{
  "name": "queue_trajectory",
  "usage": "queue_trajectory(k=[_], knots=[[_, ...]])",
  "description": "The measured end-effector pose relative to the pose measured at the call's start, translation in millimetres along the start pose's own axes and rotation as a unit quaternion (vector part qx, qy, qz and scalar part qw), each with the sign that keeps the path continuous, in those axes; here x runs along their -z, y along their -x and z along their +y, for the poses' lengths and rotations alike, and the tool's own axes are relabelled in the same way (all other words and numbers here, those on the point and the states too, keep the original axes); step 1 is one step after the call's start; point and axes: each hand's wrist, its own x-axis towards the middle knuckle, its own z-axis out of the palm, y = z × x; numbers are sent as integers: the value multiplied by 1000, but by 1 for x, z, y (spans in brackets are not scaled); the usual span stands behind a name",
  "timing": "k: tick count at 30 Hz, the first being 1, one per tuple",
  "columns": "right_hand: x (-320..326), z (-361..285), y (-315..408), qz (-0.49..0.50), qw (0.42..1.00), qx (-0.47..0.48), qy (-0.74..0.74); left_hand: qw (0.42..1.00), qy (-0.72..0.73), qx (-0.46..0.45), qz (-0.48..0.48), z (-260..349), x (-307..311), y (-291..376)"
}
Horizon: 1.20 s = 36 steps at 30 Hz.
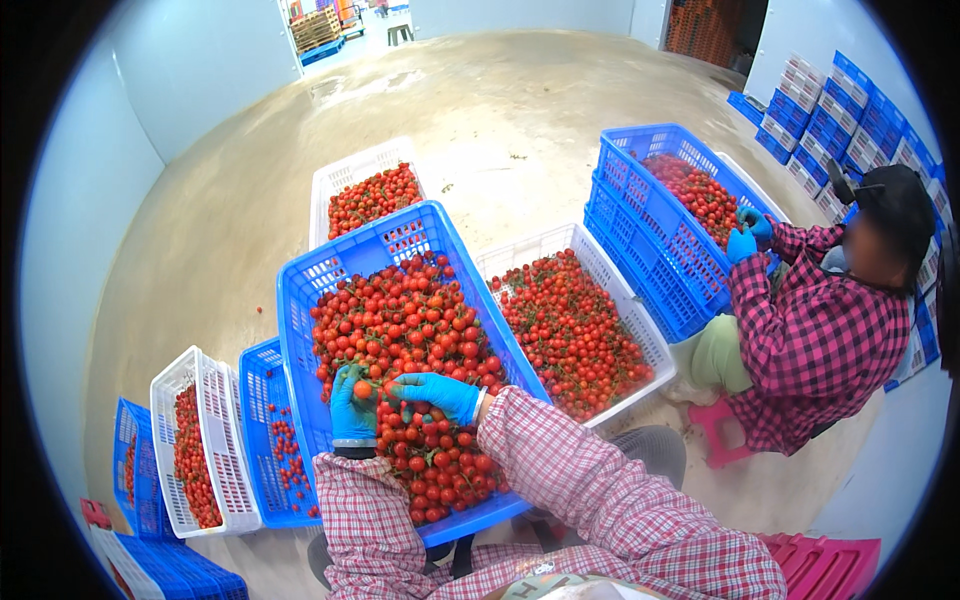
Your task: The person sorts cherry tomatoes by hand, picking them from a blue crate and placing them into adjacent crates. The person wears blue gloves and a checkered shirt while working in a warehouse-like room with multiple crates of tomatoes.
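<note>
Both my hands wear blue gloves and work just above a blue plastic crate [474, 520] filled with red cherry tomatoes [409, 322], some still on green stems. My left hand [352, 414] has an orange-red tomato [363, 389] at its fingertips, above the near left part of the pile. Close beside it, the thumb and fingers of my right hand [444, 397] pinch another tomato [391, 388], partly covered by the glove. Tomatoes lie directly under both hands and wrists.
At right stands a white crate [634, 315] of stemmed tomatoes. Beyond it a co-worker [817, 330] handles tomatoes over stacked blue crates [645, 247]. Another white crate [322, 196] is behind mine. White [231, 457] and blue [261, 439] crates stand left. Crate stacks [840, 112] line the right wall.
</note>
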Motion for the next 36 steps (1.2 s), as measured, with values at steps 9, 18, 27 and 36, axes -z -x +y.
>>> queue_trajectory(k=[9,18,27,36], knots=[[10,2,-3,66,975,-21,-210,987,-88,-124,57,-3,-2,-8],[1,10,-9,102,990,3,-101,913,-348,-212,35,-11,6,-10],[-2,17,-16,126,988,71,62,887,-409,-213,28,-26,5,-9],[0,19,-20,138,983,96,80,901,-390,-184,46,-23,-1,-7]])
